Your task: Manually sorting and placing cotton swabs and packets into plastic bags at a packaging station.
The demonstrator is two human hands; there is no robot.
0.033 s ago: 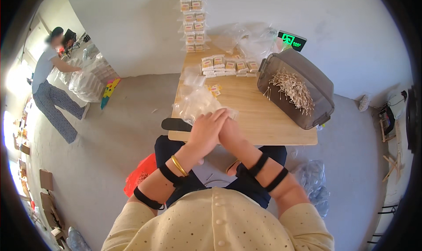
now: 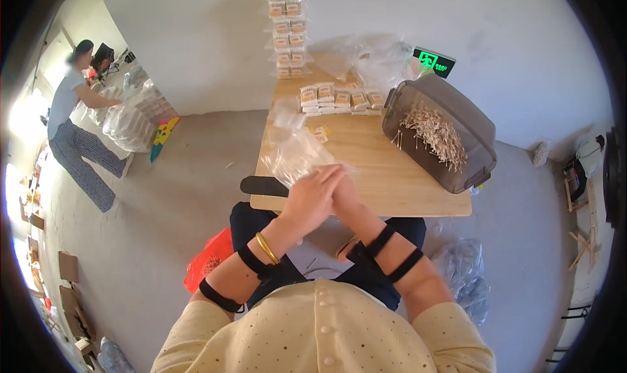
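My left hand [image 2: 309, 200] and my right hand [image 2: 346, 195] meet over the front edge of the wooden table [image 2: 379, 187]. The left fingers lie pressed together against the right hand, both closed on a clear plastic bag [image 2: 297, 156]. The bag spreads away from them over the tabletop, crumpled and apparently holding nothing. The fingertips and the pinched edge of the bag are hidden between the hands. Just beyond the bag lies a small yellow-and-white printed card [image 2: 320, 133].
A grey plastic bin [image 2: 480, 122] of loose cotton swabs [image 2: 434, 135] lies tilted at right. Small swab packs [image 2: 343, 99] and a tall stack of packs [image 2: 287, 40] stand behind, near clear bags [image 2: 375, 63]. A person [image 2: 75, 112] bends over bagged goods far left.
Both hands have shifted slightly right and nearer to me, still together. The bag has tipped and flattened a little between them and the card.
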